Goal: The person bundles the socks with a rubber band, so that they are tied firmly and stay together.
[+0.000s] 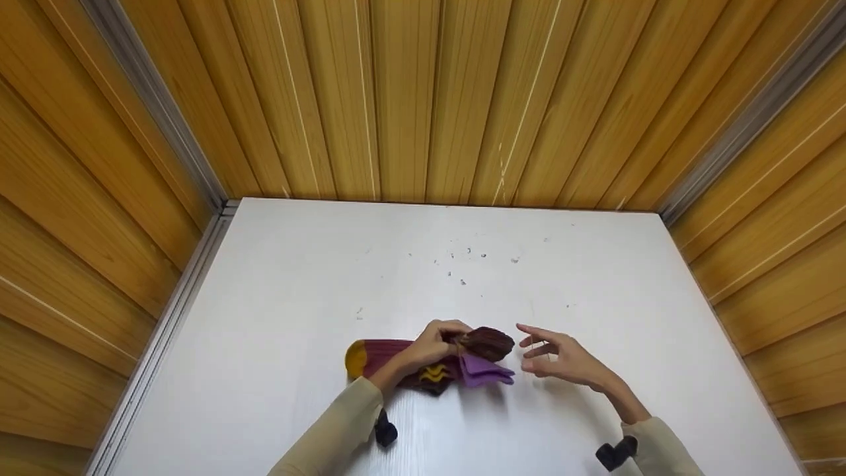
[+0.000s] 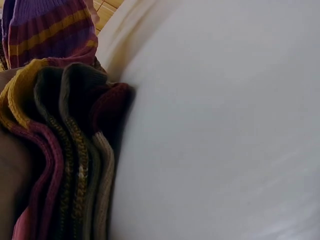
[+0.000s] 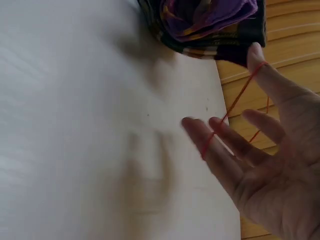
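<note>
My left hand (image 1: 433, 345) grips a stacked bundle of socks (image 1: 390, 354) near its middle, at the front of the table. A maroon sock with a mustard end lies on the left side, while dark brown and purple ends stick out to the right. Folded layers of the socks (image 2: 57, 150) show edge-on in the left wrist view. To the right of the bundle, my right hand (image 1: 565, 359) is spread, apart from the socks. A thin red rubber band (image 3: 235, 102) is stretched round its thumb and fingers.
The bundle is over a white table (image 1: 284, 277) with small dark marks toward the back. Wood-patterned panels (image 1: 403, 99) stand behind and on both sides, with grey metal rails (image 1: 165, 99) at the corners.
</note>
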The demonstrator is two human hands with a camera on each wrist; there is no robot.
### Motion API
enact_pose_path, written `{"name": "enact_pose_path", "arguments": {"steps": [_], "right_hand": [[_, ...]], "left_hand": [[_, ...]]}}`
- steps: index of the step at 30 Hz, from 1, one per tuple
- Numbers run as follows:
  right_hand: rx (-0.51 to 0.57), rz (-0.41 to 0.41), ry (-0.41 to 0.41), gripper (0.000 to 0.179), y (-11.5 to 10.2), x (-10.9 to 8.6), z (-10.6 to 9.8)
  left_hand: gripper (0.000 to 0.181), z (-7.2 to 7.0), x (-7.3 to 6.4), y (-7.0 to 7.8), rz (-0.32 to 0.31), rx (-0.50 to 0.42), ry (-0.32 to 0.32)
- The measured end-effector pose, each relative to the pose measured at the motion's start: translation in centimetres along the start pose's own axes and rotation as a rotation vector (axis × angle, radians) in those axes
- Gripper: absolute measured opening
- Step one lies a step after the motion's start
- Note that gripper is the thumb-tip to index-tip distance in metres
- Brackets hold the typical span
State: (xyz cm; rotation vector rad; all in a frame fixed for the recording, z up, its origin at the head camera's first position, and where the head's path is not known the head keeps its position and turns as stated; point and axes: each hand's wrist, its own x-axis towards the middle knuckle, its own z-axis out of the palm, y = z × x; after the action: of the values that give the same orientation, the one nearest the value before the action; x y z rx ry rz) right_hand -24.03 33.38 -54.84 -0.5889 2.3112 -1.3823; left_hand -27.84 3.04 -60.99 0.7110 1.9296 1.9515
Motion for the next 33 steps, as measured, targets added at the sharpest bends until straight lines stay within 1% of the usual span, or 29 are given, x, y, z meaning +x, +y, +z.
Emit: {"name": "enact_pose_path", "arguments": {"steps": [2, 4, 7, 12, 13, 16, 19, 23, 26, 28, 30, 33], "right_hand": [[-0.109, -0.065, -0.065, 0.077, -0.9, 0.5, 0.3], [-0.190, -0.125, -0.092, 0.082, -1.6, 1.0, 0.6], [-0.192, -0.163, -0.102, 0.086, -2.6, 1.8, 1.1], [-0.156, -0.154, -0.109, 0.088, -3.8, 3.1, 1.6], [-0.158, -0.151, -0.114, 0.088, -3.8, 3.2, 1.6], [-0.175, -0.154, -0.118, 0.087, -3.8, 3.3, 1.4], [-0.184, -0.161, -0.120, 0.084, -3.3, 3.2, 0.9], [-0.155, -0.142, -0.130, 0.076, -2.5, 2.9, 0.1], [-0.056, -0.081, -0.118, 0.068, -2.5, 2.7, -0.1], [-0.029, -0.064, -0.085, 0.064, -3.0, 2.5, 0.2], [-0.047, -0.062, -0.045, 0.063, -3.7, 2.3, 0.5], [-0.178, -0.093, 0.015, 0.069, -4.7, 2.3, 1.3]], "left_hand": [[0.037, -0.1, 0.0, -0.1, 0.009, 0.011, -0.011], [0.039, -0.1, -0.1, -0.1, 0.017, 0.026, -0.025], [0.043, -0.2, -0.2, -0.3, 0.040, 0.059, -0.028], [0.044, -0.5, -0.1, -0.2, 0.098, 0.118, 0.004], [0.043, -0.6, -0.1, -0.1, 0.102, 0.127, 0.005], [0.040, -0.6, -0.1, -0.1, 0.099, 0.113, -0.001], [0.037, -0.4, 0.0, 0.1, 0.064, 0.086, 0.010], [0.028, 0.2, 0.1, 0.7, -0.029, 0.052, 0.050], [0.026, 0.7, 0.2, 0.9, -0.078, 0.051, 0.068], [0.024, 1.0, 0.2, 0.9, -0.083, 0.058, 0.084], [0.021, 1.2, 0.3, 0.8, -0.087, 0.063, 0.100], [0.016, 1.6, 0.4, 0.7, -0.085, 0.082, 0.123]]}}
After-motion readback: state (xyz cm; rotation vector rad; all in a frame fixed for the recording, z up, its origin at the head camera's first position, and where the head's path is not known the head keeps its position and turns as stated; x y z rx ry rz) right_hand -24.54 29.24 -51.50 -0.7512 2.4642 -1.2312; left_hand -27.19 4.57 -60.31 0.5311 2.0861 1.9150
